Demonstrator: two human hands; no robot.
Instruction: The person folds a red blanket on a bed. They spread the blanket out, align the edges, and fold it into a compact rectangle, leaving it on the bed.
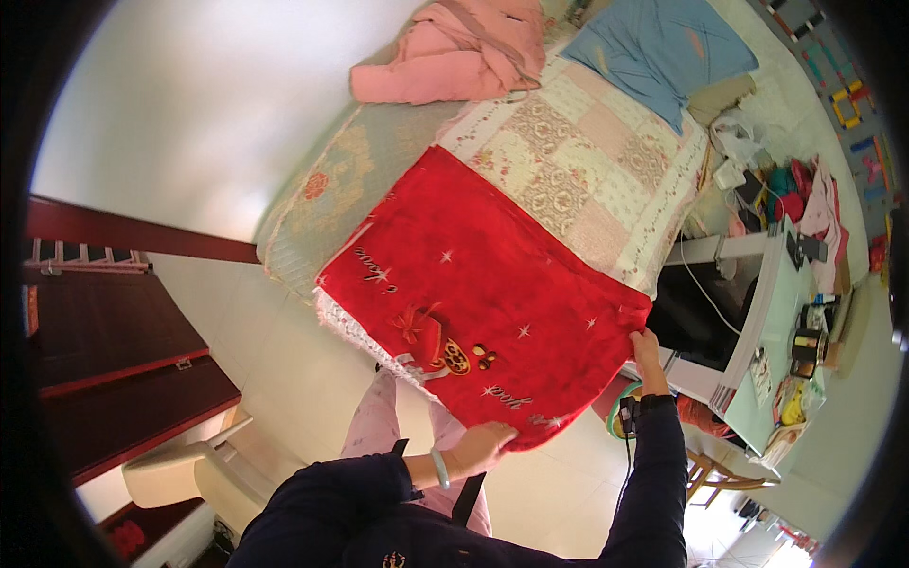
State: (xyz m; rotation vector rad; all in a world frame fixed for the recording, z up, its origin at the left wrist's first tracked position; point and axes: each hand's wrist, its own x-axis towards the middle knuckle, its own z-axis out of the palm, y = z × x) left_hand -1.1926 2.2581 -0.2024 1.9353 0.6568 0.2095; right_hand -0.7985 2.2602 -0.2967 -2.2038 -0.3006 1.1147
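A red plush blanket (483, 284) with stars, lettering and a printed motif lies folded over the foot of the bed, its near part hanging towards me. My left hand (479, 449), with a pale bangle at the wrist, grips the blanket's near edge. Further right, my right hand (646, 351) holds its right edge close to a folded corner. White lacy fabric (355, 330) shows below the blanket's left edge. Beneath the blanket is a patchwork quilt (568, 163), and a pale green mattress (341, 177) shows at its left.
A pink bundled cover (461, 57) and a blue pillow (660, 50) lie at the bed's far end. A glass-topped desk (770, 341) with clutter stands right of the bed, beside a bin (623, 412). A cream chair (192, 472) is at the lower left, near dark red cabinets (121, 334).
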